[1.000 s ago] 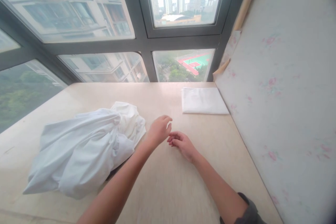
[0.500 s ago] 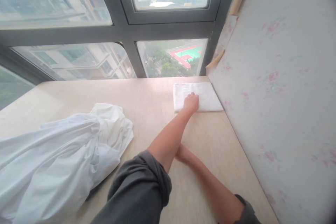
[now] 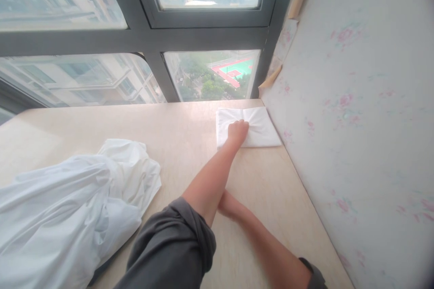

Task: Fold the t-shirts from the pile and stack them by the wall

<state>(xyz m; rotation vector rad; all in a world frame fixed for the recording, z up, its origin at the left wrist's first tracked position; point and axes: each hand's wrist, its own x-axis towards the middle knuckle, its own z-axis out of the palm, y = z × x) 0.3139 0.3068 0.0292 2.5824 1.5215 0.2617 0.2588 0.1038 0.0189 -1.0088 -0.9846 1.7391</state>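
Folding work, as judged: one folded cloth lies squared off, while a crumpled heap of white fabric is not yet folded, so the larger part looks outstanding. Left hand is stretched far forward, fingers curled into the folded cloth, pinching creases into it. Cloth sits at the table's far corner, the papered wall just right of the hand. Right hand lies under the left forearm, mostly hidden; its grip cannot be told. Heap lies well left of both hands.
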